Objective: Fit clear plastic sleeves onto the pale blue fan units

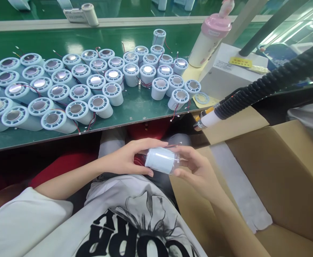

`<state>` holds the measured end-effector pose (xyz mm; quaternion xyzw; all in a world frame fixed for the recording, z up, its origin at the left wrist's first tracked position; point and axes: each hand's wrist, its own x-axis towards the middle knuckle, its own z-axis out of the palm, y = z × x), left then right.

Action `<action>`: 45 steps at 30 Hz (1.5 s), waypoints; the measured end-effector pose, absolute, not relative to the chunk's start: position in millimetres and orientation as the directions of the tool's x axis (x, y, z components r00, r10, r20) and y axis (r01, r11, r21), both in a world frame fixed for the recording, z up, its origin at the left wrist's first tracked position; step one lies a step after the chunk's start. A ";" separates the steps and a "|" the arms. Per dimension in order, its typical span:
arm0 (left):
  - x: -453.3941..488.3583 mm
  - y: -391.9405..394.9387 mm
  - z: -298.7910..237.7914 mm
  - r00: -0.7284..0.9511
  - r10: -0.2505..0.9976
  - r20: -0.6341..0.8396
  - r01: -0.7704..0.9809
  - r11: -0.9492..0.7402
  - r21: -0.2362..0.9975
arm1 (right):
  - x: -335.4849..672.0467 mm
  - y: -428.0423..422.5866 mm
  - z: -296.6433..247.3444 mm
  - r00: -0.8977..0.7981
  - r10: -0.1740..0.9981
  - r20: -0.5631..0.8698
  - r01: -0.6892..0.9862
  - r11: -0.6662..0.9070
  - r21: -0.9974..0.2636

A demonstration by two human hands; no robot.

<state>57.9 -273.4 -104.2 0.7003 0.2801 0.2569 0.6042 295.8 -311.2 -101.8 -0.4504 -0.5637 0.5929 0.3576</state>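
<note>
Between both hands, over my lap, is a light-blue cylinder (pixel 160 160) lying on its side. Its right end sits inside a clear plastic sleeve or cup (pixel 176 161), and thin dark red wires run along its upper side to a small white connector. My left hand (pixel 132 157) grips the left end, thumb below and fingers above. My right hand (pixel 198 166) curls its fingers and thumb around the clear end. Many similar light-blue cylinders (pixel 77 110) stand on the green bench (pixel 135 110), with round silver discs on top and loose wire leads.
An open cardboard box (pixel 282 175) is at my right. Above it hangs a black corrugated hose (pixel 263 85) with a white nozzle. On the bench's right are a grey box (pixel 226 71), a pink-lidded bottle (pixel 208 37) and a flat light-blue ring (pixel 201 98). A rail (pixel 135 22) runs behind.
</note>
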 end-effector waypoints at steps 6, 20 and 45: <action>57.3 -276.5 -98.8 0.727 0.687 0.008 0.036 -0.049 0.998 | 294.9 -316.2 -97.1 -0.340 0.940 0.009 0.104 0.047 -0.993; 58.3 -280.1 -96.0 0.726 0.683 -0.083 0.042 0.076 0.996 | 294.9 -318.9 -94.1 -0.336 0.941 -0.045 0.062 -0.026 -0.998; 55.6 -278.2 -103.8 0.750 0.653 0.104 0.049 -0.212 0.976 | 286.4 -312.8 -99.1 -0.348 0.845 -0.407 -0.126 -0.472 -0.873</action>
